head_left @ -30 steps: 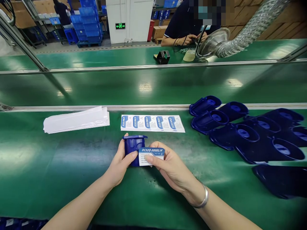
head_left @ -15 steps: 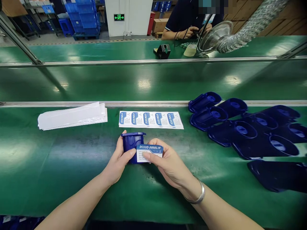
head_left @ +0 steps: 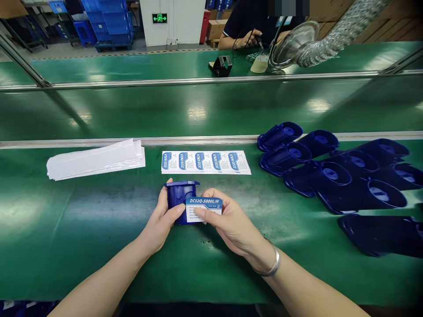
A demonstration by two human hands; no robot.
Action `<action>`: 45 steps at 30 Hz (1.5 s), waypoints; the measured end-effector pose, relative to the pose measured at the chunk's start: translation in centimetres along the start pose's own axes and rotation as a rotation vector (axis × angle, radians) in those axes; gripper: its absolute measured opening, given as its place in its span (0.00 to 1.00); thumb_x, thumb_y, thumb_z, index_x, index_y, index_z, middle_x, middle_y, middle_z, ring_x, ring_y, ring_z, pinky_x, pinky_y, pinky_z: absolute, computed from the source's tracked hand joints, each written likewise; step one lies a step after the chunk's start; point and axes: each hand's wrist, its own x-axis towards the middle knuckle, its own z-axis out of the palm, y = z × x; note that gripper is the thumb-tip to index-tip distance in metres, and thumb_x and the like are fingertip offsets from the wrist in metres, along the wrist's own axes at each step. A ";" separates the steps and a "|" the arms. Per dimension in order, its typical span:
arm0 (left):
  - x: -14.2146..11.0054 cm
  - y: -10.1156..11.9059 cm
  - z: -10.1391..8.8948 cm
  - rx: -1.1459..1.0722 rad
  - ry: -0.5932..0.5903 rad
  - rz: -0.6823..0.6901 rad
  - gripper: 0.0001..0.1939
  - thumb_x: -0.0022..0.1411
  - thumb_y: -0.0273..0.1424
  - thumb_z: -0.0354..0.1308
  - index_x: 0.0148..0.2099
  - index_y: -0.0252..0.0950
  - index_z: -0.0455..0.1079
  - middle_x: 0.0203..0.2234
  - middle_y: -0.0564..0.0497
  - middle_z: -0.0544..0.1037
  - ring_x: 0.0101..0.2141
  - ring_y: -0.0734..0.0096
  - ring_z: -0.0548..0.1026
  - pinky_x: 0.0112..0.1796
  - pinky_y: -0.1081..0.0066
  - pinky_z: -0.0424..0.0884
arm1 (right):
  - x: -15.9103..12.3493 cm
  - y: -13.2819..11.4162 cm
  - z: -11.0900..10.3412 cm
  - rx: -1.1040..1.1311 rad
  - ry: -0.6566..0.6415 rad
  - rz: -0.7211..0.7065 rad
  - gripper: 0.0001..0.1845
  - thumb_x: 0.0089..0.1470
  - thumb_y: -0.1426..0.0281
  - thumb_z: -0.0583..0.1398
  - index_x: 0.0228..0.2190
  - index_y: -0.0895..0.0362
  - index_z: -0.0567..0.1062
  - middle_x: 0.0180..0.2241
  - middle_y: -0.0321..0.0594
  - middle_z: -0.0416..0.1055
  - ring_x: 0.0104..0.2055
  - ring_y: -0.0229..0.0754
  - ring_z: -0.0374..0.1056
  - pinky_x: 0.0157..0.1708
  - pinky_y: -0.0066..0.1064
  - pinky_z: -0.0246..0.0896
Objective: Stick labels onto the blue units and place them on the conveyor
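My left hand (head_left: 161,222) grips a dark blue plastic housing (head_left: 178,196) standing on the green bench (head_left: 82,229). My right hand (head_left: 229,222) pinches a blue-and-white label (head_left: 204,207) reading DC52Q-5000L/H and holds it against the housing's side. Just behind the hands lies a sheet of the same labels (head_left: 205,161). A pile of dark blue housings (head_left: 333,176) lies to the right.
A stack of white backing strips (head_left: 95,159) lies at the left. A metal rail (head_left: 198,141) separates the bench from a green conveyor belt (head_left: 205,110). Across it a person (head_left: 254,26) works beside a metal extraction hood with a flexible duct (head_left: 297,42).
The label has moved slightly left onto the housing's side. The whole view has shifted a little as the head moved; both hands keep their hold.
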 end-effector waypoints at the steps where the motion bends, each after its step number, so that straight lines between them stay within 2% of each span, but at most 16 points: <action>1: 0.0 0.0 0.0 -0.002 0.002 0.000 0.47 0.64 0.41 0.63 0.75 0.47 0.39 0.68 0.45 0.62 0.64 0.47 0.63 0.60 0.56 0.65 | 0.0 0.0 0.0 0.003 0.000 0.000 0.20 0.49 0.65 0.76 0.31 0.57 0.72 0.26 0.30 0.64 0.28 0.33 0.57 0.31 0.21 0.56; 9: 0.0 0.1 0.0 0.007 -0.010 -0.008 0.48 0.66 0.41 0.61 0.75 0.48 0.33 0.68 0.47 0.61 0.65 0.50 0.62 0.60 0.59 0.66 | 0.1 0.0 0.1 0.001 0.001 -0.001 0.19 0.49 0.65 0.76 0.30 0.56 0.72 0.26 0.30 0.64 0.29 0.33 0.57 0.31 0.22 0.56; 16: -0.2 0.2 0.1 0.013 -0.004 -0.019 0.48 0.65 0.41 0.62 0.75 0.49 0.35 0.68 0.46 0.61 0.65 0.47 0.61 0.60 0.57 0.66 | 0.1 -0.1 0.1 0.001 0.012 0.000 0.20 0.48 0.64 0.77 0.30 0.57 0.72 0.26 0.30 0.64 0.28 0.33 0.57 0.31 0.22 0.56; 22: -0.2 0.3 0.1 0.018 -0.008 -0.031 0.48 0.66 0.42 0.61 0.75 0.49 0.33 0.68 0.46 0.60 0.65 0.49 0.61 0.60 0.58 0.66 | 0.1 -0.1 0.2 0.001 0.017 0.003 0.21 0.47 0.64 0.77 0.30 0.57 0.72 0.25 0.29 0.64 0.28 0.33 0.57 0.31 0.23 0.56; 32: 0.0 0.2 0.0 0.020 0.010 -0.022 0.47 0.63 0.41 0.64 0.75 0.48 0.40 0.68 0.46 0.62 0.65 0.49 0.62 0.61 0.57 0.63 | 0.1 -0.2 0.2 -0.013 0.034 0.012 0.21 0.45 0.62 0.77 0.30 0.56 0.72 0.25 0.30 0.64 0.28 0.34 0.57 0.32 0.25 0.57; 40: -0.2 0.4 0.0 0.011 -0.008 -0.038 0.47 0.65 0.42 0.62 0.75 0.49 0.36 0.69 0.46 0.59 0.66 0.47 0.60 0.61 0.57 0.64 | 0.1 -0.1 0.1 0.002 0.019 0.024 0.21 0.47 0.63 0.77 0.30 0.56 0.72 0.26 0.30 0.66 0.29 0.34 0.59 0.33 0.25 0.57; 45: -0.1 0.4 0.0 0.048 -0.018 -0.014 0.52 0.62 0.40 0.65 0.75 0.49 0.34 0.68 0.46 0.60 0.65 0.49 0.62 0.62 0.57 0.62 | 0.0 -0.2 0.2 -0.002 0.029 0.023 0.22 0.46 0.62 0.77 0.29 0.56 0.71 0.26 0.29 0.64 0.29 0.34 0.57 0.33 0.25 0.56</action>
